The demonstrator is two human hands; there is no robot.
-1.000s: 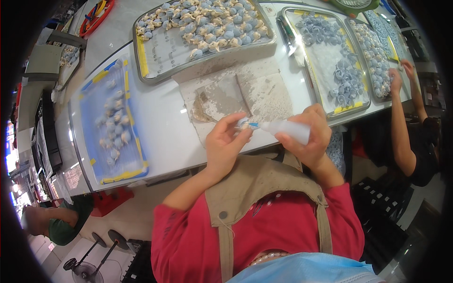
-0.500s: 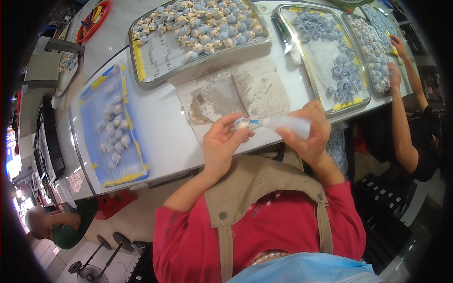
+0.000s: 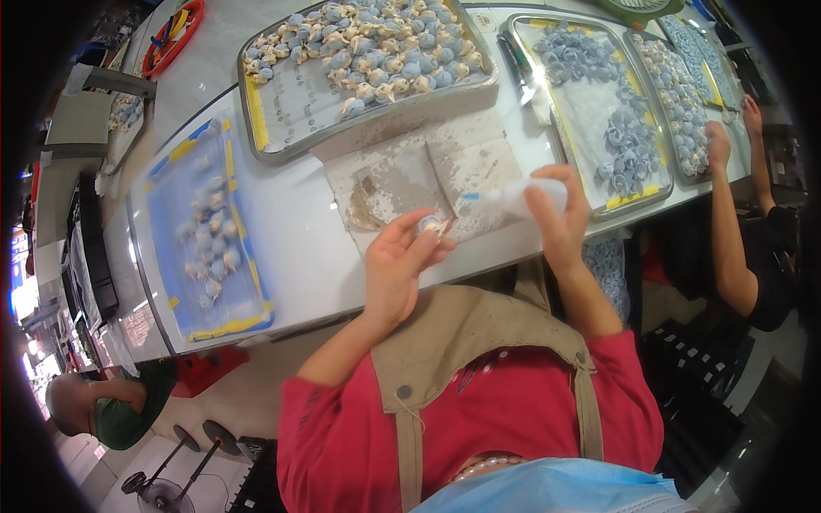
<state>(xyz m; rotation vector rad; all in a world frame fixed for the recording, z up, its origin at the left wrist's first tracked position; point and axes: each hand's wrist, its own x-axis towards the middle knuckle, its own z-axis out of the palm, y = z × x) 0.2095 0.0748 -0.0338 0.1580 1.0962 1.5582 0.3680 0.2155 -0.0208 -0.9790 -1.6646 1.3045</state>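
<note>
My left hand (image 3: 395, 256) pinches a small cream and blue-grey figurine (image 3: 433, 225) between thumb and fingers, above the near edge of a stained cardboard sheet (image 3: 483, 167). My right hand (image 3: 563, 224) is wrapped round a white squeeze bottle (image 3: 513, 200), tilted nearly level. Its blue nozzle tip (image 3: 469, 197) points left and stands apart from the figurine. Fingers partly cover the figurine, so its full shape is hidden.
A metal tray (image 3: 286, 141) of similar figurines lies beyond the cardboard. On the left is a blue tray (image 3: 167, 248) with several more. At right, a metal tray (image 3: 590, 162) holds blue-grey curled pieces, beside a co-worker's arm (image 3: 725, 222) and another figurine tray (image 3: 680, 103).
The bottle has moved up and away, its nozzle leaving the figurine. My left hand stays nearly in place, still holding the figurine. The co-worker's hands have shifted.
</note>
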